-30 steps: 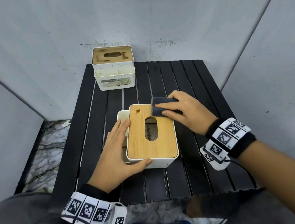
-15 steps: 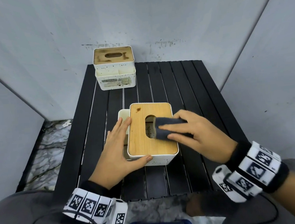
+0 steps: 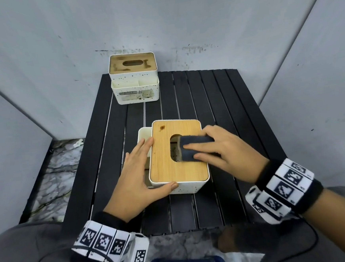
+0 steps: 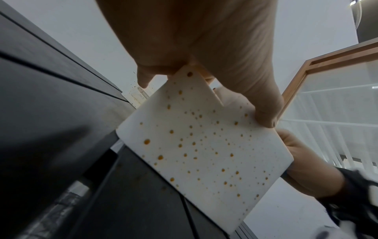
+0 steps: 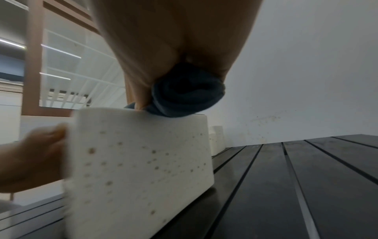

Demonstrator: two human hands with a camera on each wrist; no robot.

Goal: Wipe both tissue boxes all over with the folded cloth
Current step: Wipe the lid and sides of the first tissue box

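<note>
Head view: "TISSUE" label on far tissue box (image 3: 135, 83).

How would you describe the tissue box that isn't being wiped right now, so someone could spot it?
Start at the black slatted table and go to its far left corner by the wall. The far tissue box stands there alone, untouched by either hand, its wooden lid darkly stained and a label on its front.

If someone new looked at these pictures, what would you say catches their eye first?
Probably the near tissue box in the middle of the black slatted table, its bamboo lid bright against the dark slats. The right hand presses a folded dark cloth on that lid, partly over the oval slot, while the left hand steadies the box's left side. A second tissue box, its lid visibly stained, stands at the far left corner of the table.
</note>
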